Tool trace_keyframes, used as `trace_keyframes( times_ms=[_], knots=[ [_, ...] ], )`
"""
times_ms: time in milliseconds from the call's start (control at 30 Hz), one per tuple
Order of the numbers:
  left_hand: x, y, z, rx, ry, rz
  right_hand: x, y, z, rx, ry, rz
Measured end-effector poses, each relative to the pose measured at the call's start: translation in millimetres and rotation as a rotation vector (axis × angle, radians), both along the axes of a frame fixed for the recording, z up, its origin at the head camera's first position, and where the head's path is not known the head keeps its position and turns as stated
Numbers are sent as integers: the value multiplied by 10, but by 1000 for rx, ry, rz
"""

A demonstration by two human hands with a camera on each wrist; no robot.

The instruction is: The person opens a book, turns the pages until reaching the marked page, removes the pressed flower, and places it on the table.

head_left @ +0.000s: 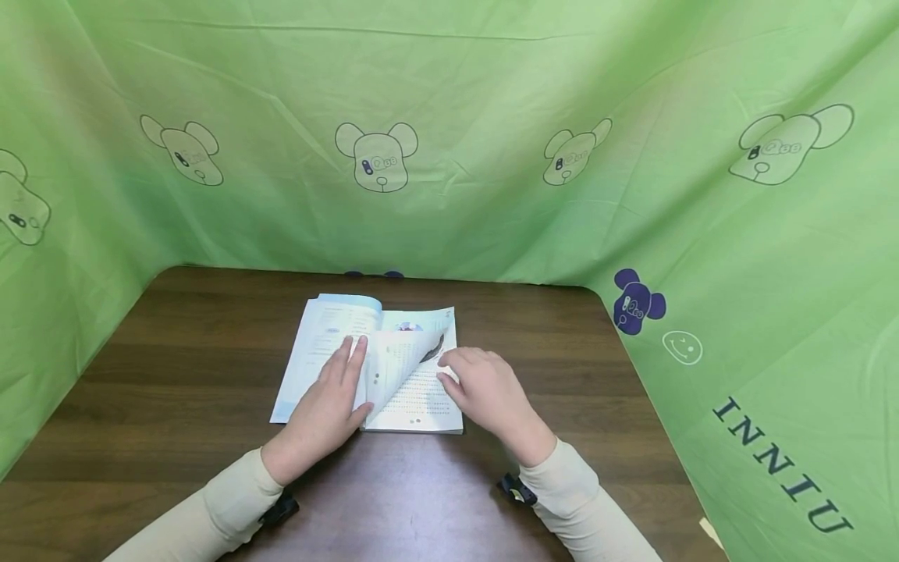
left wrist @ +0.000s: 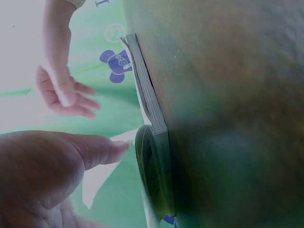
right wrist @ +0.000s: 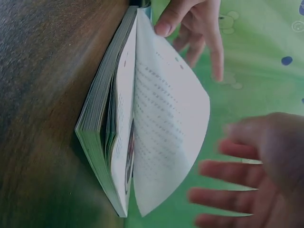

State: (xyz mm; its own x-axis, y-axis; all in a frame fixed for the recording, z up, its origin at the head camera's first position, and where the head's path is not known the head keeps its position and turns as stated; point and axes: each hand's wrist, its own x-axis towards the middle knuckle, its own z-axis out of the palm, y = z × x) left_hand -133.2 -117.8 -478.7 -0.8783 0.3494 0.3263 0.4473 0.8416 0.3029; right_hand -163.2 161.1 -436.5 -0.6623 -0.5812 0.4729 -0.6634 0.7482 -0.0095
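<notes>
Fingers of the left hand (head_left: 319,414) lay nearly straight on the left side of the open book (head_left: 421,400), gripping nothing; those of the right hand (head_left: 492,394), loosely bent and empty, hung by its right edge. The book lay mid-table (head_left: 555,336). Its curled page (head_left: 396,355), unheld at the right, could spring back, or crease if pressed crooked. Beyond hung green cloth (head_left: 477,218).

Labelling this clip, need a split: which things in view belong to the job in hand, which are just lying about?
Job: open book; its lifted page; left hand, over the book; right hand, apart from that page.

Just there: green printed cloth; black wrist gear, worn; table, support only; small pale thing at its right edge, unidentifiable.
</notes>
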Motion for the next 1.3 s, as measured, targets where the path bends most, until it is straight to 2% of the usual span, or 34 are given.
trace_keyframes(
  times_ms=[100,167,333,433,733,1000,1200,1300],
  knots=[
    [-11,-6,0,-22,86,1,22,0,-28,134,-156,4],
    [-8,-5,10,-40,103,2,38,5,-43,217,-262,22],
    [-2,4,30,-74,61,1,56,14,-81,312,-469,85],
    [5,11,35,-84,30,-14,63,13,-96,320,-525,102],
    [16,6,14,-119,-18,-56,57,3,-158,315,-530,102],
    [8,10,-11,-154,-7,-155,60,-2,-147,319,-538,89],
    [22,5,5,-196,-57,-227,64,-1,-135,318,-541,95],
    [34,2,13,-205,-86,-239,66,1,-128,321,-544,96]
  ],
)
